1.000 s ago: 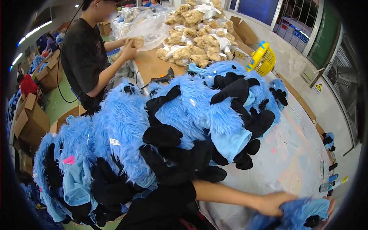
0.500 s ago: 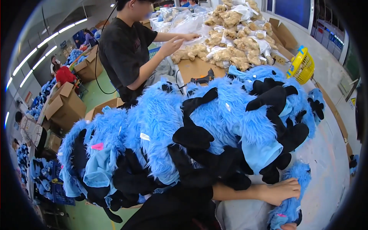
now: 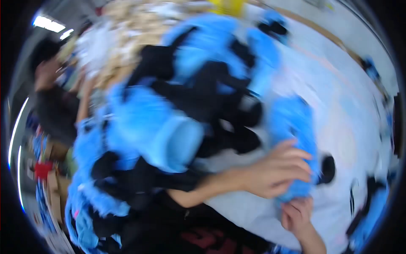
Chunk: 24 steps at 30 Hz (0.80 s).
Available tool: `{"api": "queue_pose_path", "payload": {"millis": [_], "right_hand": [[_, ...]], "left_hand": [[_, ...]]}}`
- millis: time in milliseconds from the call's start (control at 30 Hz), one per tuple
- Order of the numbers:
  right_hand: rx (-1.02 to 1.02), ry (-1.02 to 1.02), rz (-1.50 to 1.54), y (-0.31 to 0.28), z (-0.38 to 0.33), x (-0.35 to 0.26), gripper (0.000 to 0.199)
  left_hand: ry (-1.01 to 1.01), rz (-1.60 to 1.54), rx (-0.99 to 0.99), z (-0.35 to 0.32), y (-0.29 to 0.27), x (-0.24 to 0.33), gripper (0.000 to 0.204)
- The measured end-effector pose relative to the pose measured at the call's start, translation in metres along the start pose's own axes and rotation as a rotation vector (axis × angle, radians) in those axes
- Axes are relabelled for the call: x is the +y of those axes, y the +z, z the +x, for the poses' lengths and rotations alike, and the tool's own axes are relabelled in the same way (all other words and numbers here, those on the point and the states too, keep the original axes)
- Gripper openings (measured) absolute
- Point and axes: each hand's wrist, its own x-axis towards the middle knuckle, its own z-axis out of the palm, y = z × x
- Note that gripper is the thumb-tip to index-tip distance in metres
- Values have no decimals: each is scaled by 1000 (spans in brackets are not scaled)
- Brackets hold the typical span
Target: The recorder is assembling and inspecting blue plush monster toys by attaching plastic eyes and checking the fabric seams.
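Note:
A long blue furry plush toy [image 3: 294, 120] lies upright in the view on the pale tabletop, right of the heap. My left hand [image 3: 275, 171] reaches across from the left, its fingers bent over the lower part of this plush toy. Just below, my right hand [image 3: 297, 215] has its fingers closed at the toy's near end. A black rounded piece [image 3: 327, 169] sticks out at its right side. Motion blur smears the toy's details and my left fingertips.
A big heap of blue plush toys [image 3: 139, 122] with black limbs [image 3: 203, 91] fills the left and middle. Tan plush pieces [image 3: 127, 25] and a yellow basket-like thing [image 3: 228, 6] are behind it. Another person [image 3: 55, 106] stands at far left. More blue plush [image 3: 372, 211] is at lower right.
My view has swung to the right, so the heap and the other person appear farther left. My right hand has come fully into view at the plush toy's near end.

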Motion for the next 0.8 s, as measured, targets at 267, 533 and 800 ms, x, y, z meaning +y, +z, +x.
{"api": "queue_pose_path", "payload": {"millis": [267,533,800], "right_hand": [[201,-29,96,-4,0,1,10],[170,-214,89,-5,-4,0,9],[19,-175,231,-10,-4,-5,15]], "left_hand": [[-135,184,-246,8,13,-6,13],[-197,203,-274,11,14,-7,11],[-259,280,-258,5,19,-17,11]]}}
